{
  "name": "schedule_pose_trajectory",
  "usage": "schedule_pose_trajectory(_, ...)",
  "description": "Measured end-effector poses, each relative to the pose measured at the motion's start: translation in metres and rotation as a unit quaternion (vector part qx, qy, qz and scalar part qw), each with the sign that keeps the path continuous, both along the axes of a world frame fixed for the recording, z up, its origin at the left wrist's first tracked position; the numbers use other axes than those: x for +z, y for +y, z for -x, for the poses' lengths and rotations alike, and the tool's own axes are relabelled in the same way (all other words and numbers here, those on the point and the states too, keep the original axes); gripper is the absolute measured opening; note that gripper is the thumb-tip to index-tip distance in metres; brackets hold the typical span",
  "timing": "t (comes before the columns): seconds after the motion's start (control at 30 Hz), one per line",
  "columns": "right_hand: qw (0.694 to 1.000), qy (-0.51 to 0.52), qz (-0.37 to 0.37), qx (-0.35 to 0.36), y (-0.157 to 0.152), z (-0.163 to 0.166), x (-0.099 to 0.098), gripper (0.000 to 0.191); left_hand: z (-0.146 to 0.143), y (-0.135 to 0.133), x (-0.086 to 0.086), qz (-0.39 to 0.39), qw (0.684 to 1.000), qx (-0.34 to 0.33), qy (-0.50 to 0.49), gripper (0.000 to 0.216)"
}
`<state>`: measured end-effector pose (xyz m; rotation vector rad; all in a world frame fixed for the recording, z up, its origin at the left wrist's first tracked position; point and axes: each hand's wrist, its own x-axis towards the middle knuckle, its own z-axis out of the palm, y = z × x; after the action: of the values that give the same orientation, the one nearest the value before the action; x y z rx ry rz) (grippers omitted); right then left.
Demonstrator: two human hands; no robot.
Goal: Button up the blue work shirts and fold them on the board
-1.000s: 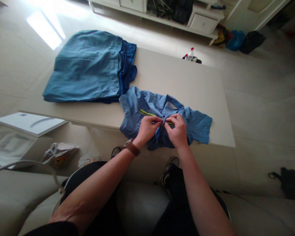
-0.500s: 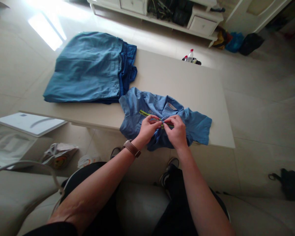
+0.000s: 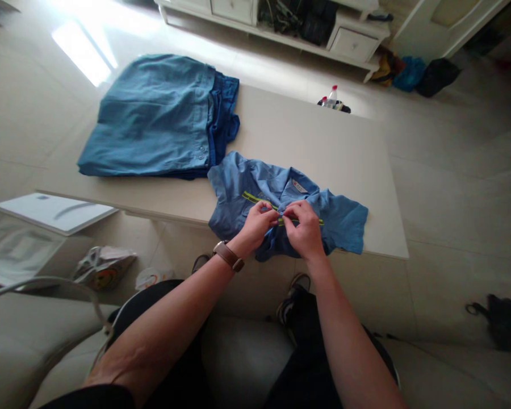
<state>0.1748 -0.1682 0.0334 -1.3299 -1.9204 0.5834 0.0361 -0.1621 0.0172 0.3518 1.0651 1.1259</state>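
A blue short-sleeved shirt (image 3: 344, 218) with a yellow-green stripe across its chest lies crumpled along the near edge of the white table (image 3: 323, 142), its lower part hanging over. My left hand (image 3: 259, 222), with a brown-strapped watch on the wrist, pinches the shirt's front near the middle. Close beside it, my right hand (image 3: 304, 227) also pinches the front placket with thumb and fingers. Whether a button is between the fingertips is too small to tell. A white label (image 3: 298, 186) shows inside the collar.
A stack of folded blue garments (image 3: 153, 119) rests on the table's left part. Bottles with red caps (image 3: 333, 94) show past the far edge. A white box (image 3: 55, 213) and a plastic bag (image 3: 104, 267) stand at the left. Beyond is a white cabinet (image 3: 353, 45).
Both hands stay at the shirt's front, with slight finger movement; the left fingertips draw back a little. The whole view shifts slightly.
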Motion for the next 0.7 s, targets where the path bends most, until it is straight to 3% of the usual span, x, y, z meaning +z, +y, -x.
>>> schedule_pose_trajectory(0.23, 1.000, 0.017, 0.016, 0.006, -0.002, 0.002, 0.003, 0.012, 0.002, 0.000, 0.001, -0.018, 1.000, -0.018, 0.001, 0.035)
schedule_pose_trajectory(0.4, 0.994, 0.073, 0.056, -0.064, -0.002, 0.005, 0.001, 0.007, 0.000, 0.000, -0.003, -0.067, 0.998, -0.001, 0.000, 0.038)
schedule_pose_trajectory(0.53, 0.979, 0.121, 0.103, -0.127, 0.000, 0.003, -0.009, 0.010, -0.001, -0.002, -0.007, -0.105, 0.994, -0.025, 0.035, 0.034)
schedule_pose_trajectory(0.7, 0.970, 0.140, 0.128, -0.152, 0.003, 0.000, -0.017, 0.012, -0.002, -0.002, -0.010, -0.135, 0.985, -0.050, 0.091, 0.038)
